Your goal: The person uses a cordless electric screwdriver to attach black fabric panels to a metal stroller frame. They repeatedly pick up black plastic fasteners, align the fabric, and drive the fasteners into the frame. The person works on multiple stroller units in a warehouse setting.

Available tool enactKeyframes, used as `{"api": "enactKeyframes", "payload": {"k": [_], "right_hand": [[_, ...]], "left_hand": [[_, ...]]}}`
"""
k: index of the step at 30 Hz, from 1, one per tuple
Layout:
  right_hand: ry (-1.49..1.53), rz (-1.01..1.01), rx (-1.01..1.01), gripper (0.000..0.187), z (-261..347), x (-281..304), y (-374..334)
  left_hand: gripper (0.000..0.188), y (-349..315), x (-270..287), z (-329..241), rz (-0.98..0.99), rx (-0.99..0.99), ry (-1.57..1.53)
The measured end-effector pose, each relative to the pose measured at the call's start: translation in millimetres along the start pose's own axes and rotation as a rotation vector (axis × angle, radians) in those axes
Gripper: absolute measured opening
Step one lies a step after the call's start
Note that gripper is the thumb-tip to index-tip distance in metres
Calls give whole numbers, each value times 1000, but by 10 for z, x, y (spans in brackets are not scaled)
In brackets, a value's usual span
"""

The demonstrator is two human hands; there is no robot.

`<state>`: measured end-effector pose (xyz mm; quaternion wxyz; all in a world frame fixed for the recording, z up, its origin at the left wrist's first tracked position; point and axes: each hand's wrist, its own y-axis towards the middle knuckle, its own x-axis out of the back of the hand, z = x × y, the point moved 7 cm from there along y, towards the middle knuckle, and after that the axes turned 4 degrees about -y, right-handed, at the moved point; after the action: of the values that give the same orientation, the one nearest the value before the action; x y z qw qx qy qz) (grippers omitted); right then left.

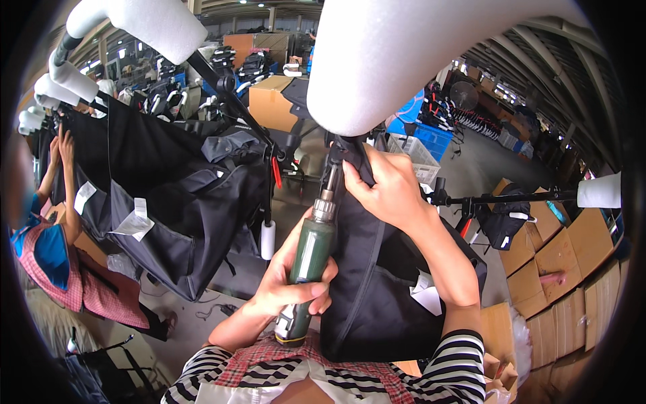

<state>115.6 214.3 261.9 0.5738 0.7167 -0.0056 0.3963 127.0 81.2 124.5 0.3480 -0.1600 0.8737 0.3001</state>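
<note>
Close by, the left hand [289, 288] has its fingers wrapped around a green power screwdriver [313, 246] that points up at a black joint [348, 146], though I can't quite tell if its tip touches. The right hand [396, 186] pinches that joint, just under a fat white foam cover [370, 71] and above some black cloth [367, 283]. To the left, another person [57, 273] reaches up by more black cloth [182, 202], and farther back sit a brown box [269, 104] and a blue bin [433, 139].

Green driver [312, 248]: tip indistinct. White foam [397, 57]: cut by top edge.
</note>
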Motion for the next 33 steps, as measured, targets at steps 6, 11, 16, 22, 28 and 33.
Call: {"api": "enactKeyframes", "payload": {"k": [6,11,16,22,28,33], "right_hand": [[71,118,-148,35,-43,154,-88],[43,215,-246,50,-94,559,-615],[-114,107,-435,32,-232,1173,-1153],[-215,-78,-798,25,-156,1824,-1904],[-174,-694,-971,30,146,2528,-3067],[-126,-868,-1166,21,332,1875,-3669]], "left_hand": [[118,-288,449,-26,89,45,450],[102,-1006,1161,242,-186,507,656],[90,-1223,1490,944,288,781,932],[57,-677,820,998,808,561,1005],[68,-451,1027,791,574,695,844],[118,111,322,854,251,497,70]]}}
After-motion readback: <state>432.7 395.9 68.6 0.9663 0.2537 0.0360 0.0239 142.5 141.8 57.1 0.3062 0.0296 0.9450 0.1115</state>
